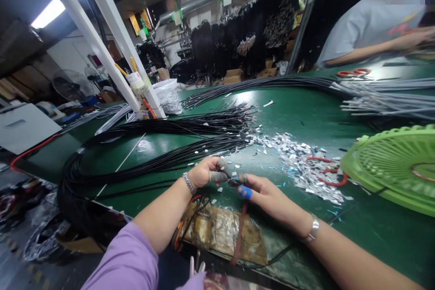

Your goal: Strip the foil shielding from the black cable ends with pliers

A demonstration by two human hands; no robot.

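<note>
My left hand, with grey coverings on its fingertips, is closed in a pinch. Close beside it, my right hand pinches too, with blue tape around its thumb. Between the fingertips is a small dark piece that looks like a black cable end; its details are blurred. Just beyond the hands, a bundle of black cables lies with its ends toward the right, and a second black bundle lies behind it. Below the hands, a tape-covered block sits at the table's near edge.
Silvery scraps are spread over the green table, with red-handled scissors among them. A green slatted plastic basket stands at right, near grey cables. A white post rises at left. Another person works across the table.
</note>
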